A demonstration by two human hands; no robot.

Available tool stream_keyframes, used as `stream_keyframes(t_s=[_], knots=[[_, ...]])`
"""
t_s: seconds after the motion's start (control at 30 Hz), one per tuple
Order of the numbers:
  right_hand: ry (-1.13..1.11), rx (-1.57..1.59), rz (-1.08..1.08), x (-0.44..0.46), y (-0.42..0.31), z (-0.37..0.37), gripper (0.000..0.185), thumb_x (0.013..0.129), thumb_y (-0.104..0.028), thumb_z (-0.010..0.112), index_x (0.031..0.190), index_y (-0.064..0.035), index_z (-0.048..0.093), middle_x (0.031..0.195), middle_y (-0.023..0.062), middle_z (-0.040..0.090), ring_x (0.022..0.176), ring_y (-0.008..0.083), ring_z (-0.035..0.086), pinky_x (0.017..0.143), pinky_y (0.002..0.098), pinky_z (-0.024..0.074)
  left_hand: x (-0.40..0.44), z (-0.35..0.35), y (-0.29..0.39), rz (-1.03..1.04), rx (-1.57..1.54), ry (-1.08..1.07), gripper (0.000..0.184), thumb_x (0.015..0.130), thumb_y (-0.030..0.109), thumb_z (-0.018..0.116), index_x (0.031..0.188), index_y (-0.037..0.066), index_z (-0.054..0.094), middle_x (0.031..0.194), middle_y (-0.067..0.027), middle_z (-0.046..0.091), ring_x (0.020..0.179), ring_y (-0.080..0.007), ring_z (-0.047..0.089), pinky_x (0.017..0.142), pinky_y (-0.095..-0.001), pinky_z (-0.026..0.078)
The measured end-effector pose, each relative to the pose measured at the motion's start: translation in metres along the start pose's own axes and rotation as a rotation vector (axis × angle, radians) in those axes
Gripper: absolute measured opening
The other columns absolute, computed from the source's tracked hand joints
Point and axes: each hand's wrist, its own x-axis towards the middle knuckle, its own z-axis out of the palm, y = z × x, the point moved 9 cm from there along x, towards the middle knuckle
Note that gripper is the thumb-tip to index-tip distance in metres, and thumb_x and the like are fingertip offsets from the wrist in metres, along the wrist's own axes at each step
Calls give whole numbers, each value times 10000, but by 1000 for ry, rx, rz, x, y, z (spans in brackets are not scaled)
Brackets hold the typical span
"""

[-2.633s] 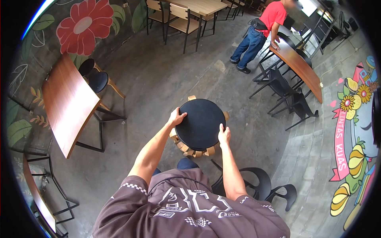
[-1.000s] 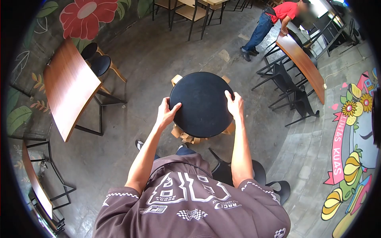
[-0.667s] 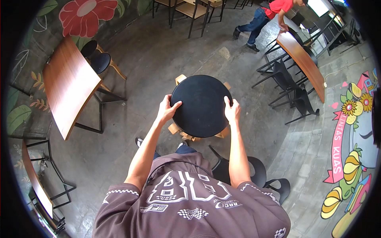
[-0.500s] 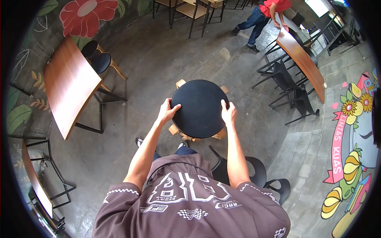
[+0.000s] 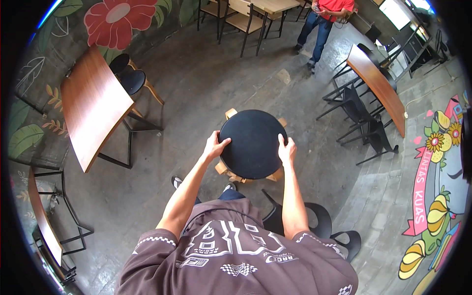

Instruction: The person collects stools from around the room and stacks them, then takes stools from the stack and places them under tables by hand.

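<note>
A round stool (image 5: pixel 253 144) with a black seat and light wooden legs is in front of me in the head view. My left hand (image 5: pixel 215 145) grips the seat's left edge, its thumb lying on top. On the opposite edge, my right hand (image 5: pixel 286 149) holds on in the same way, thumb uppermost. Both sets of fingers are curled under the rim, partly hidden. Several wooden leg ends show around the seat, and whether they touch the floor I cannot tell.
On the left stands a wooden table (image 5: pixel 96 108) with black-seated stools (image 5: pixel 132 81) beside it. Black chairs (image 5: pixel 356 105) line a long table (image 5: pixel 376 83) on the right. A person in a red shirt (image 5: pixel 334 6) stands at the back. Another black chair (image 5: pixel 317 221) is close by my right side.
The stool and both my hands sit slightly lower and farther right in view, as the whole scene has shifted. The person in red has straightened up and moved away from the right table.
</note>
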Motion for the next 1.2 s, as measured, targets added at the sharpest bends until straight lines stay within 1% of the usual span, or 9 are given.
stream_keyframes(t_s=[0.23,0.3,0.57,0.73,0.83,0.97,1.07,1.1,1.2], knots=[[-31,-18,79,12,-20,-45,605,916,-539,581,856,63,596,839,270,637,792,393,623,723,456,470,-14,-19,70,101,-171,40,623,787,389,795,1181,-17,534,1011,-162,669,915,-225,647,830,-349,520],[-75,20,134,17,-31,-61,598,907,-538,592,891,59,608,869,283,651,854,445,632,750,482,482,-12,-22,93,123,-185,51,617,788,379,797,1174,-23,534,996,-161,670,890,-216,650,808,-338,526],[-55,119,115,24,-70,-110,609,916,-547,584,857,59,585,771,237,614,725,332,596,705,443,469,-27,-36,150,215,-317,52,553,799,335,799,1147,-9,541,992,-116,658,895,-167,632,805,-315,528],[-78,156,98,19,-100,-120,610,918,-533,593,875,75,568,782,238,597,733,313,559,726,428,461,-39,-36,151,72,-966,-67,449,812,213,773,1131,56,499,1003,-53,581,935,-139,571,825,-316,518],[-118,326,10,12,-130,-115,474,934,-393,639,849,64,549,714,156,539,701,182,444,663,374,437,-62,-56,153,-90,-1174,-118,462,780,254,724,1161,124,499,1045,-77,565,979,-202,565,839,-399,521],[-227,630,-46,-14,-197,-108,310,921,-266,630,888,35,567,857,46,605,797,150,529,738,300,452,-91,-103,141,-74,-1217,-33,488,792,270,724,1193,109,499,1078,-91,566,1017,-220,563,879,-421,516],[-438,925,166,-38,-219,-75,621,828,-258,666,1329,49,465,1208,140,571,1081,214,559,919,314,460,-110,-147,127,-3,-1227,44,497,826,237,739,1239,67,522,1131,-74,594,1022,-186,585,892,-365,518],[-487,972,215,-45,-225,-61,826,807,-252,675,1480,28,286,1359,185,484,1217,265,510,999,342,438,-119,-164,122,5,-1235,86,497,826,237,739,1239,67,522,1131,-74,594,1022,-186,585,892,-365,518],[-557,1046,267,-75,-262,-31,702,835,-193,660,1435,12,360,1307,175,529,1151,267,557,964,344,469,-154,-211,105,59,-1189,181,518,861,232,735,1301,49,530,1159,-55,616,1051,-152,585,923,-331,498]])
